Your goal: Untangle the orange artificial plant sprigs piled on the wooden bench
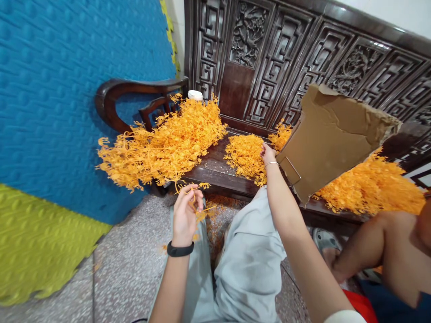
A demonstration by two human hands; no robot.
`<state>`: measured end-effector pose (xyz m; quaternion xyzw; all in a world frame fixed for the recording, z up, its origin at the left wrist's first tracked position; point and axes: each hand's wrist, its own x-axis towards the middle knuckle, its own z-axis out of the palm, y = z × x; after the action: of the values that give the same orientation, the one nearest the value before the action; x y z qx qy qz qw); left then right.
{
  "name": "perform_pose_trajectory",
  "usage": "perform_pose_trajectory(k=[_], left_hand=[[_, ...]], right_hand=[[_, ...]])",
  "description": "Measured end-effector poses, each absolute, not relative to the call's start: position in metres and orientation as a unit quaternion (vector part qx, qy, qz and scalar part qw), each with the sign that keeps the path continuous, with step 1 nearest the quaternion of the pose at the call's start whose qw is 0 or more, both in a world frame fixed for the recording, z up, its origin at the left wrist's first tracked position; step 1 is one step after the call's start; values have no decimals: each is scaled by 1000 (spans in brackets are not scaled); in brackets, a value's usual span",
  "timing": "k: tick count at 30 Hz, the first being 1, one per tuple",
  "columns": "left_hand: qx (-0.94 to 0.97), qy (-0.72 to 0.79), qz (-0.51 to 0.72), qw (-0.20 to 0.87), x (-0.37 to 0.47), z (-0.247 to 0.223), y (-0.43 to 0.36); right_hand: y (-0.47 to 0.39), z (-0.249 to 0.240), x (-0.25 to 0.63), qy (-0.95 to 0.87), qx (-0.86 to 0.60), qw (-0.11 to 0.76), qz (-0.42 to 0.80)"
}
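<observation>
While your left hand [184, 214] pinches 1 orange plastic sprig [198, 207] above your lap, let your right hand [267, 154], fingers curled into the middle pile [245, 156] on the surface [215, 172], lift just 1 sprig free.

A thin orange plastic sprig [197, 207] is held upright; a loose orange pile [245, 156] lies on the bench.

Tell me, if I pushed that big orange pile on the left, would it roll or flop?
Probably neither. The pile looks like thin, tangled plastic sprigs, so it would likely slide as one light clump. Strands already droop over the bench edge, so some may spill. The sprig in the left hand bends, suggesting floppy pieces.
</observation>
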<state>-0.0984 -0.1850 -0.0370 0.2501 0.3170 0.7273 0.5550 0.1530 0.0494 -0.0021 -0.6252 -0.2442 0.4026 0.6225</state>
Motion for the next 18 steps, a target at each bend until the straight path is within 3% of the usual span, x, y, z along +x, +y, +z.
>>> perform_pose_trajectory(k=[6,11,18], left_hand=[[245,322,728,554,-98,-39,-182],[232,318,726,563,-95,-41,-182],[228,308,739,554,-98,-38,-184]], right_hand=[[34,20,121,-316,-607,597,419],[-1,31,65,-511,-525,577,361],[-83,16,4,-778,-410,416,230]])
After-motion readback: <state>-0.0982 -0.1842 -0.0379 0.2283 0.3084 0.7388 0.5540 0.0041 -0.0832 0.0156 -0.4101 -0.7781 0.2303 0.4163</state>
